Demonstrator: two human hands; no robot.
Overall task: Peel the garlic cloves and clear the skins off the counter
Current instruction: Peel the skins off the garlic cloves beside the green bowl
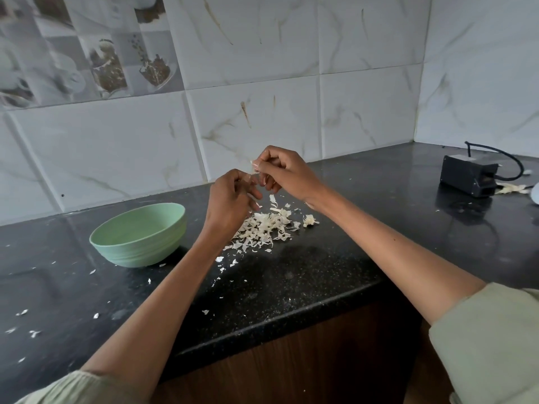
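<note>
Both my hands are raised above the black counter (320, 287) at frame centre, close together. My right hand (287, 173) has thumb and forefinger pinched on a pale sliver of garlic skin (253, 167), other fingers curled under. My left hand (230, 199) is curled with its back to the camera; it seems to grip the garlic clove (253, 179), mostly hidden between the fingers, so I cannot be sure. Directly below, a heap of skins (264, 227) lies on the counter, my left wrist covering its left edge; a small root stub (309, 220) sits just right of the heap. Loose flakes trail toward the lower left. Left of centre, a green bowl (140, 234) stands upright, its inside out of view. Far right: a black box (469, 177) with a cable, more skins (512, 188) just beside it. Marble-patterned tiles (262, 83) behind.
</note>
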